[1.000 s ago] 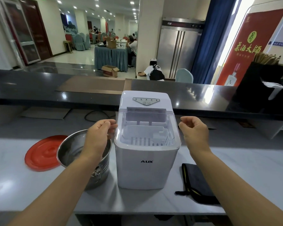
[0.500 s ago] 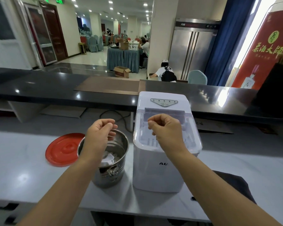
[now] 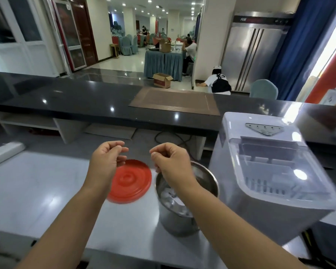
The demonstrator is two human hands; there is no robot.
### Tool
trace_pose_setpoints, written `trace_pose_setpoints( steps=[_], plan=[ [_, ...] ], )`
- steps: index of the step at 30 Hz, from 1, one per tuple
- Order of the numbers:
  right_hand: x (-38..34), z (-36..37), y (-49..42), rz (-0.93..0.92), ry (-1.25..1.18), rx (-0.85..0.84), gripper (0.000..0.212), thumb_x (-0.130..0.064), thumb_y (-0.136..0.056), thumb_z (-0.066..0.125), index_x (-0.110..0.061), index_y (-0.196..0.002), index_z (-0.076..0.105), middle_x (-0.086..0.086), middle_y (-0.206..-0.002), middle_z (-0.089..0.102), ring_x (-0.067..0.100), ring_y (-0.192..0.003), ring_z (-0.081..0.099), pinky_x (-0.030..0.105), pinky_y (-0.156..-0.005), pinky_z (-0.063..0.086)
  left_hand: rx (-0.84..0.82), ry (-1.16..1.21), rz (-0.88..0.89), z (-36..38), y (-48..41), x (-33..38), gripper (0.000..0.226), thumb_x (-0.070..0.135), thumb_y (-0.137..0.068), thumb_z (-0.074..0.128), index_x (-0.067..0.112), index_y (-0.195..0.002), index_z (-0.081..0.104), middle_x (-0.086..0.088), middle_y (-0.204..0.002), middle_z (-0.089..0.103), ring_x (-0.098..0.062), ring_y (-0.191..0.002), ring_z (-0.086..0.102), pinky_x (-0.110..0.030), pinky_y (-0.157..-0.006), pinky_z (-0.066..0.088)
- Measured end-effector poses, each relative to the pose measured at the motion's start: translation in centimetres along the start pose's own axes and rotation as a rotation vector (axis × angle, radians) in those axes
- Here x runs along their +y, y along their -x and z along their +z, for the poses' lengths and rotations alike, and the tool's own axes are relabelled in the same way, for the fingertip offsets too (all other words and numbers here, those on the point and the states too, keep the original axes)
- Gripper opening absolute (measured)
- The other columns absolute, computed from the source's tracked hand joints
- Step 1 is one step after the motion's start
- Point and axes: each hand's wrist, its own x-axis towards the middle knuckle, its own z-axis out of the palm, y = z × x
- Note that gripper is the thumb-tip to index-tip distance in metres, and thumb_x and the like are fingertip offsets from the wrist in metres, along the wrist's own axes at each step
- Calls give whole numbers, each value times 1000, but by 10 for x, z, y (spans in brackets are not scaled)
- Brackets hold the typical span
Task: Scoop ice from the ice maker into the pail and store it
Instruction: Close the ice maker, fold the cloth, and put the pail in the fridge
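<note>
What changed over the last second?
Both hands moved left, away from the ice maker: the left hand now hovers by the red lid, the right hand over the pail. Neither holds anything. The pail, red lid and closed ice maker stayed put.

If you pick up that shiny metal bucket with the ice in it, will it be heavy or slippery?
Probably heavier than it looks: the metal pail already has ice piled inside. Its smooth, shiny wall may feel cold and a bit slippery. It stands upright on the counter and looks wide for its height, so it likely won't tip easily.
</note>
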Motion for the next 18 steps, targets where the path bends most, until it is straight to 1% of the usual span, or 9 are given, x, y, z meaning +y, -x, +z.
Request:
trace_pose_setpoints(
  steps=[2, 4, 7, 9, 11, 13, 15, 16, 18],
  plan=[
    [3, 33, -10, 50, -24, 2, 23, -6, -88, 59, -23, -74, 65, -2, -71, 64, 10, -64, 59, 26, -63, 54, -1, -18, -14, -19, -21, -10, 17, 15, -96, 47, 23, -92, 62, 1, -90, 68, -14, -75, 61, -20, -57, 47],
    [10, 63, -22, 106, -49, 2, 22, -10, -88, 57, -24, -74, 64, -1, -74, 65, 12, -67, 59, 29, -65, 54, -10, -23, -43, -36, -40, -21, 18, 15, -96, 46, 22, -91, 62, 1, -90, 68, -14, -74, 61, -20, -56, 48],
    [30, 104, -40, 236, -74, 35, 18, -16, -88, 55, -24, -74, 63, -1, -77, 65, 13, -70, 58, 31, -67, 51, -30, -14, -124, -56, -67, -43, 19, 12, -96, 44, 17, -90, 62, -4, -90, 67, -15, -71, 60, -25, -60, 48],
    [49, 124, -51, 324, -63, 80, 16, -20, -88, 55, -24, -74, 61, -1, -80, 65, 15, -76, 58, 36, -74, 50, -42, -2, -196, -66, -82, -59, 18, 10, -95, 44, 12, -90, 61, -7, -89, 65, -17, -71, 59, -26, -63, 48],
    [70, 135, -58, 401, -51, 123, 16, -20, -88, 54, -23, -73, 60, -2, -80, 63, 16, -79, 57, 38, -78, 49, -63, -8, -267, -72, -93, -74, 16, 8, -95, 45, 10, -89, 60, -8, -85, 64, -17, -72, 58, -26, -65, 49],
    [91, 143, -61, 455, -11, 156, 17, -18, -88, 54, -20, -71, 59, -2, -77, 62, 17, -78, 56, 35, -77, 47, -104, -20, -333, -79, -105, -88, 16, 6, -93, 47, 9, -84, 59, -7, -79, 62, -17, -70, 57, -26, -67, 48],
    [110, 145, -61, 510, 50, 202, 18, -16, -87, 52, -20, -71, 59, -4, -75, 60, 17, -78, 55, 31, -74, 46, -161, -49, -380, -83, -112, -100, 20, 4, -90, 49, 10, -74, 58, -3, -69, 60, -16, -66, 55, -26, -68, 47],
    [118, 145, -60, 541, 71, 229, 18, -16, -86, 51, -21, -71, 59, -4, -76, 60, 19, -79, 56, 30, -73, 46, -184, -73, -401, -85, -115, -106, 23, 3, -89, 49, 12, -68, 55, -1, -66, 57, -16, -65, 53, -25, -66, 45],
    [132, 146, -62, 606, 111, 275, 18, -15, -85, 49, -22, -73, 59, 2, -85, 65, 25, -88, 59, 34, -78, 49, -196, -121, -452, -88, -121, -118, 27, 4, -88, 49, 17, -65, 50, 1, -67, 50, -15, -67, 46, -26, -65, 40]
  ],
)
